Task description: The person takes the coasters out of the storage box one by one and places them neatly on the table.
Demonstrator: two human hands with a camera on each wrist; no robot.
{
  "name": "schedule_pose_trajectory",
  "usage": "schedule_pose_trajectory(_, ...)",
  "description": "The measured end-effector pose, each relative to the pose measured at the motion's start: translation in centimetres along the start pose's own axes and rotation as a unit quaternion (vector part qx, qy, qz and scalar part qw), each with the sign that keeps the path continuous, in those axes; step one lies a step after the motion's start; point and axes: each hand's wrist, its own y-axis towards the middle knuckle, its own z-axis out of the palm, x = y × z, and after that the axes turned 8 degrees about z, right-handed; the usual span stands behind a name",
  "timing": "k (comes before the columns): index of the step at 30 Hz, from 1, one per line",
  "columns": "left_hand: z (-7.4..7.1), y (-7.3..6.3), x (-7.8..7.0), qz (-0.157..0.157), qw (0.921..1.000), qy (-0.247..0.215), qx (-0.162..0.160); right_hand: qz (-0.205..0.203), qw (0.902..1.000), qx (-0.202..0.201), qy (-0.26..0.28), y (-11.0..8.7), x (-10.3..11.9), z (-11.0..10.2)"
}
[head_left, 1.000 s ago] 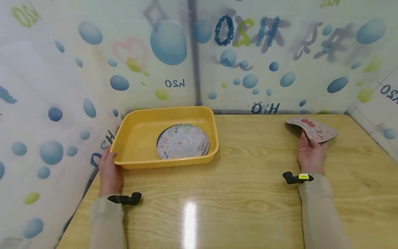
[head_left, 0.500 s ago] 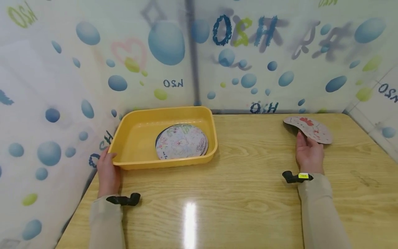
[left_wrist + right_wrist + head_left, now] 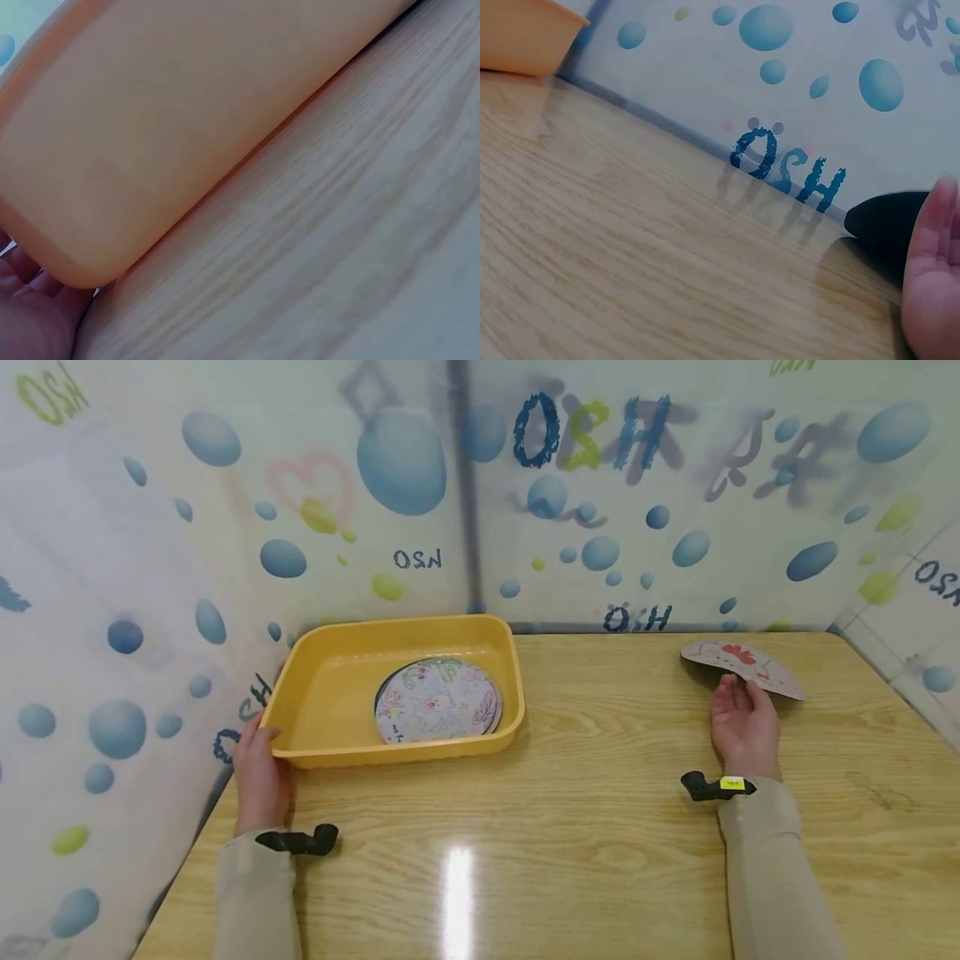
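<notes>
A yellow tray stands at the left of the table. My left hand grips its near left corner, thumb over the rim and fingers along the outside. In the left wrist view that hand shows beside the tray's wall. An oval mat with coloured drawings lies inside the tray. Far right, a second oval mat, pale with a red flower, is bowed upward. My right hand is palm up at its near edge, fingertips touching below it. The mat's dark underside shows in the right wrist view.
The wooden table meets a wall covering with blue bubbles and letters right behind the tray. The covering also runs along the left side. A bright light reflection lies on the table's near part.
The right mat has shifted slightly left and turned flatter, its right end no longer folding over my right hand. The tray and my left hand have stayed in place.
</notes>
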Motion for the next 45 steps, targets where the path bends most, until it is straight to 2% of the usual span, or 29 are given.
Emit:
schedule_pose_trajectory(13,0.03,0.05,-0.09,0.000,1.0000,0.006,0.005,0.001,0.9999,-0.002,-0.012,0.01,-0.04,0.24)
schedule_pose_trajectory(27,0.00,0.16,0.16,0.009,0.9994,0.032,0.009,0.013,0.9987,0.023,-0.044,-0.26,-0.57,0.45)
schedule_pose_trajectory(40,-0.35,0.13,0.15,-0.004,0.9998,0.017,0.008,0.002,0.9969,0.025,-0.075,-0.21,-0.86,0.23)
schedule_pose_trajectory(45,-0.25,-0.03,0.01,-0.004,0.9995,0.028,0.009,0.001,0.9969,0.021,-0.076,-0.15,-0.78,0.12)
